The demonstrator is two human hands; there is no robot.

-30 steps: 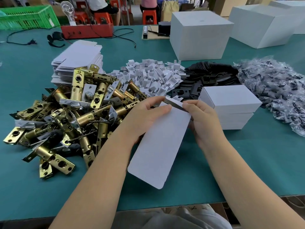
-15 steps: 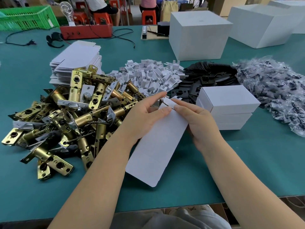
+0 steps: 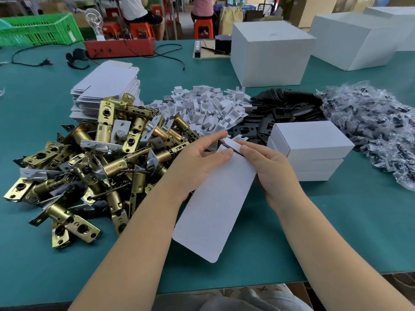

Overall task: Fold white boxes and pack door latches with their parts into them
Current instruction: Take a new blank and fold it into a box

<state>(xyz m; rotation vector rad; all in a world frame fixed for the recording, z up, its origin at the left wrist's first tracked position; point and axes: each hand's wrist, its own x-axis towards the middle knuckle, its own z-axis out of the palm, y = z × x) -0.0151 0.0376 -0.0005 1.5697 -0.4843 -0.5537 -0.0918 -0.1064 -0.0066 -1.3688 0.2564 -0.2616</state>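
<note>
— What are your hands doing?
— My left hand [image 3: 197, 162] and right hand [image 3: 272, 171] are both pinching the far end of a flat white box [image 3: 215, 203].
— Where is it sitting?
— Slanting above the green surface [image 3: 336, 232], beside the latch pile [image 3: 89, 158].

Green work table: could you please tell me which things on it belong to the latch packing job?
Job: flat white cardboard box blank, held by both hands; brass door latches; white plastic clips; black metal plates; bagged parts; finished white boxes.
Lying about: green plastic crate; red box.
</note>
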